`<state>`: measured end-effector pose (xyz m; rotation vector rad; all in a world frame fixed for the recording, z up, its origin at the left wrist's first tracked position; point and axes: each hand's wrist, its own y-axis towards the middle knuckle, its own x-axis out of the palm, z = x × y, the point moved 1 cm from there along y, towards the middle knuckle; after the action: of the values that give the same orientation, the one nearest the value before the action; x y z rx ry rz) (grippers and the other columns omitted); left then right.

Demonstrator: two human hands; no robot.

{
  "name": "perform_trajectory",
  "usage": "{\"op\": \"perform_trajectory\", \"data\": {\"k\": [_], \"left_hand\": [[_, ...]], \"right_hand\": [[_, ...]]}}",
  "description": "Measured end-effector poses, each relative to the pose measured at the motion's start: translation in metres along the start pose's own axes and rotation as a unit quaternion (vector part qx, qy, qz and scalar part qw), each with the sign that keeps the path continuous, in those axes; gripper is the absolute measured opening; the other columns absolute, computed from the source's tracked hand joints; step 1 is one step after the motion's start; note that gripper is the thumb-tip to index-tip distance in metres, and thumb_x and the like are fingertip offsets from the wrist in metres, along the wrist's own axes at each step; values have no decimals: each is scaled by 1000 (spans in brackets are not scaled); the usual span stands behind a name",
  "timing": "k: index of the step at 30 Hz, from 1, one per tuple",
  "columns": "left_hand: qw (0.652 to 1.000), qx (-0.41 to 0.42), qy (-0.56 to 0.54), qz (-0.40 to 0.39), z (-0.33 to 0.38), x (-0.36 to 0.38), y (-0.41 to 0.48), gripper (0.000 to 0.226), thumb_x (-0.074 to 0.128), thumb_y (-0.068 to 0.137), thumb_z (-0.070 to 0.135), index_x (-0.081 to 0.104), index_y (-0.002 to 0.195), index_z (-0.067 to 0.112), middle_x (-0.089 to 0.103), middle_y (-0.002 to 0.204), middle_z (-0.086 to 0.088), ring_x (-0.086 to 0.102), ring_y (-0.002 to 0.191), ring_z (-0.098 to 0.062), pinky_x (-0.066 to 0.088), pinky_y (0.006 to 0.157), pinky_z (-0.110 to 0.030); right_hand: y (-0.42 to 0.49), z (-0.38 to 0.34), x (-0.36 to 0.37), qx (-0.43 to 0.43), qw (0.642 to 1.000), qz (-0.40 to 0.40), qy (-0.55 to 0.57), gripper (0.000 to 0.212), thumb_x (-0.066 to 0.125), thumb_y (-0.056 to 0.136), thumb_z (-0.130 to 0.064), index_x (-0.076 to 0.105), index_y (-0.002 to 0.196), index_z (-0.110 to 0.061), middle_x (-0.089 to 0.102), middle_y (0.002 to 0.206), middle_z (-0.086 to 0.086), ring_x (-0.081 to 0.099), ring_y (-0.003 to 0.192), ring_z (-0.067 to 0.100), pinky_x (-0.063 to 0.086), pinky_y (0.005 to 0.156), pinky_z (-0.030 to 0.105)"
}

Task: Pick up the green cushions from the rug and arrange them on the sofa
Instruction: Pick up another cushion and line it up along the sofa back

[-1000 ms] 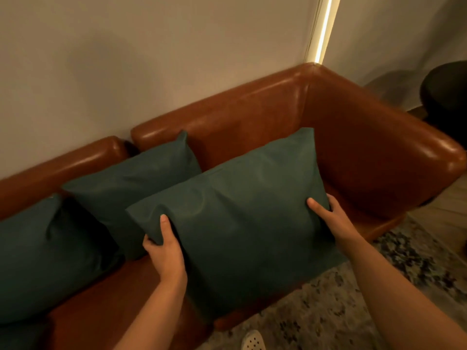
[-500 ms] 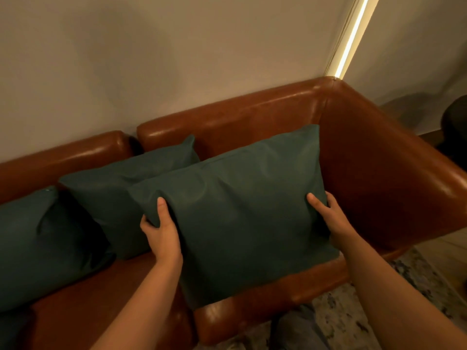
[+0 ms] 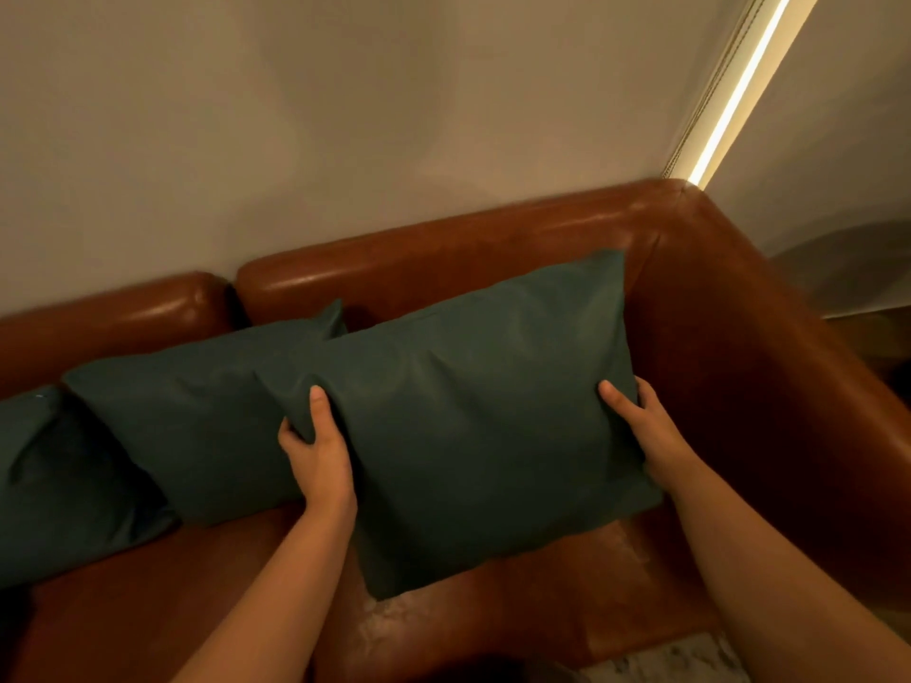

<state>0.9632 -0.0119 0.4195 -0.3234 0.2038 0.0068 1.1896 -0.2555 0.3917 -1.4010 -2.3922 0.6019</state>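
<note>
A large dark green cushion (image 3: 473,416) stands tilted on the seat of the brown leather sofa (image 3: 769,386), leaning toward the backrest at the right end. My left hand (image 3: 318,451) grips its left edge, thumb on the front. My right hand (image 3: 641,426) holds its right edge beside the armrest. A second green cushion (image 3: 197,416) leans on the backrest just left of it, partly overlapped. A third green cushion (image 3: 59,490) lies at the far left, cut off by the frame.
A plain beige wall (image 3: 345,140) rises behind the sofa. A bright vertical light strip (image 3: 734,91) runs down the corner at the upper right. A sliver of patterned rug (image 3: 680,658) shows at the bottom right, in front of the sofa.
The held cushion has moved back and down over the seat, toward the backrest. My view has come closer over the sofa, so most of the rug has dropped out of sight.
</note>
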Motion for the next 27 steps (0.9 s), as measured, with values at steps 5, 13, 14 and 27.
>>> {"op": "perform_trajectory", "data": {"k": [5, 13, 14, 27], "left_hand": [[1000, 4, -1, 3, -1, 43, 6, 68, 52, 88, 56, 35, 143, 19, 45, 144, -3, 41, 133, -22, 33, 105, -28], [1000, 20, 18, -1, -6, 89, 30, 61, 42, 94, 52, 33, 145, 19, 44, 145, -3, 40, 134, -21, 30, 100, -23], [999, 25, 24, -3, -7, 93, 33, 60, 41, 96, 49, 32, 146, 18, 44, 145, -4, 39, 134, -21, 29, 99, -21], [991, 34, 85, -95, -33, 136, 87, 58, 23, 100, 44, 21, 151, 16, 31, 153, -3, 28, 141, -19, 22, 98, -12]], "right_hand": [[41, -16, -21, 5, 1000, -14, -17, 125, 80, 24, -75, 40, 134, -30, 57, 118, -7, 58, 110, 21, 45, 99, 47], [95, -19, -24, 34, 998, -51, -18, 111, 64, 45, -86, 45, 135, -25, 58, 127, -5, 56, 112, 12, 45, 88, 33], [102, -16, -23, 40, 998, -51, -17, 112, 61, 43, -89, 46, 136, -28, 57, 129, -7, 55, 115, 11, 43, 92, 33], [157, -4, 6, 52, 992, -13, 115, 58, 28, 73, -75, 60, 107, -41, 63, 111, -20, 56, 103, -1, 42, 80, 21]]}}
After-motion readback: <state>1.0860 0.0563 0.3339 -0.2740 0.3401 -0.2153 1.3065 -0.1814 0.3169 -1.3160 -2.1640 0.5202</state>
